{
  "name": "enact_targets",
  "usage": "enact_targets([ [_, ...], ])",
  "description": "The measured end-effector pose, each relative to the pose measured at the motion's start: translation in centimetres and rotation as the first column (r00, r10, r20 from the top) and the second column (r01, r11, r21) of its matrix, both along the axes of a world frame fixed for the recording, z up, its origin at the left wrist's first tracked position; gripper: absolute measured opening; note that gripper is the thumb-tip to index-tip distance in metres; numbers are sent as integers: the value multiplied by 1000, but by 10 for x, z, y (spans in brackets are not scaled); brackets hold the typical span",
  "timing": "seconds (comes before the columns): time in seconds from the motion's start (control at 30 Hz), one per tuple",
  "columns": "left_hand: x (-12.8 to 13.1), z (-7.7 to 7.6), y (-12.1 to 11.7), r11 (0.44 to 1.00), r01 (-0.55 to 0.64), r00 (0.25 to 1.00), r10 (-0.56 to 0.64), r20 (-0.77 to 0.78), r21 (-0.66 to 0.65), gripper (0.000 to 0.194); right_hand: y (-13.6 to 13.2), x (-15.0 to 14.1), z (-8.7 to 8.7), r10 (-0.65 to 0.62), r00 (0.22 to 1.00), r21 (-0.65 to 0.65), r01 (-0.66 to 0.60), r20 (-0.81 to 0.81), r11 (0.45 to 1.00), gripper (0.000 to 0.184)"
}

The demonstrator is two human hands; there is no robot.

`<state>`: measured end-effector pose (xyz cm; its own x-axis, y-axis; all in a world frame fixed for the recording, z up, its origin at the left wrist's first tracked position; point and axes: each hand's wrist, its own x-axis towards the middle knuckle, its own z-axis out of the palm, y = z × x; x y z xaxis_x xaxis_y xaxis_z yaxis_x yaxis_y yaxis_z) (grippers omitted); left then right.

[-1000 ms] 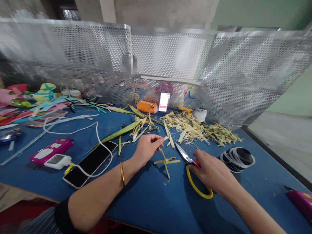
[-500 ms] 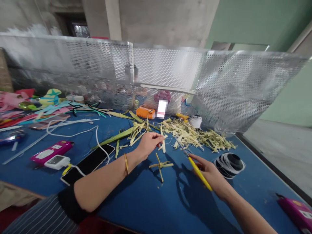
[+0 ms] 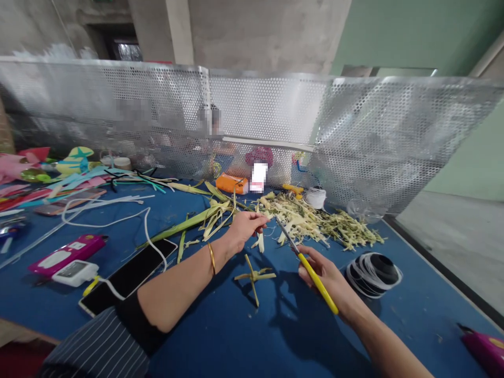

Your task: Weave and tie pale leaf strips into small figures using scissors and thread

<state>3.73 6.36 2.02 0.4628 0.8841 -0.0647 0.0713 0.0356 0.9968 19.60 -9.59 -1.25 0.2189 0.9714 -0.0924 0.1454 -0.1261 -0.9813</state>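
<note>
My left hand, with a gold bangle at the wrist, is closed in a pinch above the table. What lies between the fingertips is too small to make out. A pale husk strip is just below those fingers. Yellow-handled scissors, seen almost edge-on, are in my right hand, their thin metal tips pointing up and left toward the left fingers. On the blue table between my forearms lies a small cross-shaped piece woven from husk strips.
Beyond my hands are heaped husk scraps, long green leaves and an orange packet. A wire spool stands at right. A black phone with a white cable lies left. A perforated metal screen borders the back; a person sits behind it.
The view has shifted slightly, so table items appear lower and further left. My left hand has moved a little right, and the scissor tips are nearer to it.
</note>
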Motion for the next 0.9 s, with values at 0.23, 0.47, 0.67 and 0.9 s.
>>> enact_targets([
  [0.23, 6, -12, 0, 999, 31, 999, -31, -28, -26, 12, 3, -9, 3, -50, 999, -35, 50, 10, 998, 76],
  [0.47, 8, -15, -1, 999, 24, 1000, -24, -9, -38, 10, 1, -12, 2, -67, 998, -68, 66, -9, 995, 77],
  [0.67, 10, -15, -3, 998, 46, 999, -47, -23, -37, 9, 0, -14, 1, -53, 998, -55, 52, -24, 997, 75],
  [0.9, 9, -18, -1, 997, 58, 997, -59, -40, -45, 8, 0, -14, -2, -58, 998, -75, 55, -39, 996, 79],
])
